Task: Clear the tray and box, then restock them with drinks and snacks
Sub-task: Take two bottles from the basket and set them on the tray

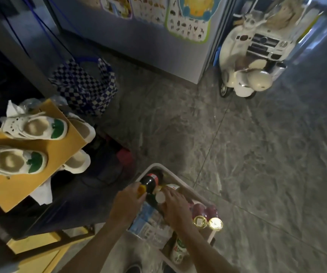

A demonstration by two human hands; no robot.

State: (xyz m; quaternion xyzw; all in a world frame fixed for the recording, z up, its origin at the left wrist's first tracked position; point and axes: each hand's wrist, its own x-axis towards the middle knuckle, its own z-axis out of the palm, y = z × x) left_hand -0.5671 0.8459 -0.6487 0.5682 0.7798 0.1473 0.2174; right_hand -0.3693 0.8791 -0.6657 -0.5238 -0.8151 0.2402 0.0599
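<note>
Head view looks down on a white plastic tray [159, 164] with rounded corners, standing on the floor at the person's feet and crowded with drinks. A dark cola bottle [151, 180] with a red label lies tilted at the tray's far end, its yellow cap [142, 189] pointing toward the person. The left hand [127, 203] grips this bottle at the neck, fingers curled round the cap. Just beside it is a bottle with a round white cap [160, 197]. The right hand [175, 205] lies over that bottle with its fingers spread forward, and whether they clasp it cannot be told. On the right side of the tray stand two glossy reddish-purple jars, each with a shiny gold lid [200, 221], touching one another. A flat blue and white carton pack [144, 219] fills the left side. Nearer the person, a pale bottle with a green and red label [177, 251] lies on its side.

The floor [257, 154] is large grey marbled tile with thin joints, dimly lit. To the left, two pairs of white perforated shoes [34, 126] with green heels sit on and beside a mustard-yellow cardboard box [20, 186]. Beyond them slumps a blue and white checked cloth bag [85, 85]. A cream toy scooter [245, 75] stands at the far right, next to a grey cabinet hung with animal posters [188, 20].
</note>
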